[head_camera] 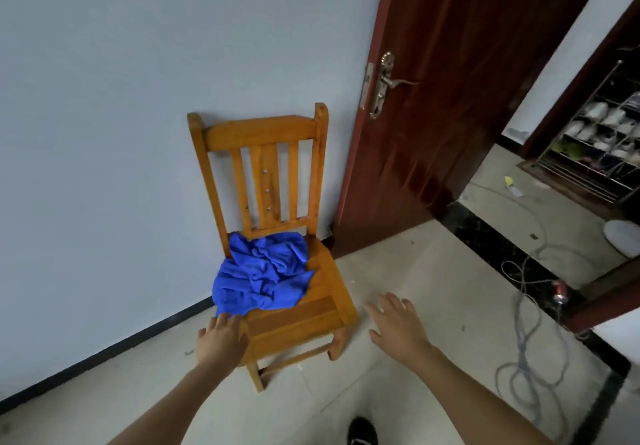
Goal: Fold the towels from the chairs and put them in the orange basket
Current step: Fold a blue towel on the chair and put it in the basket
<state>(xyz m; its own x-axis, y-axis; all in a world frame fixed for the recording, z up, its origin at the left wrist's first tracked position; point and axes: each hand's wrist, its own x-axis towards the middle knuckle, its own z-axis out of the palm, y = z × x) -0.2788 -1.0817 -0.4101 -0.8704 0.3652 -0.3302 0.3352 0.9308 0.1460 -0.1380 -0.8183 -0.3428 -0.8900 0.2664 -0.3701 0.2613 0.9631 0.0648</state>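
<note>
crumpled blue towel (262, 273) — no clear axis, chair (304, 316)

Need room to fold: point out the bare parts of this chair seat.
The seat is bare along its front and right edge, bordered by the blue towel. The towel crowds the back and left, by the left hand.

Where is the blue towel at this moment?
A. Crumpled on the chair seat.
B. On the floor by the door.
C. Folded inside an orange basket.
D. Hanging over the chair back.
A: the blue towel lies bunched on the seat of the wooden chair.
</note>
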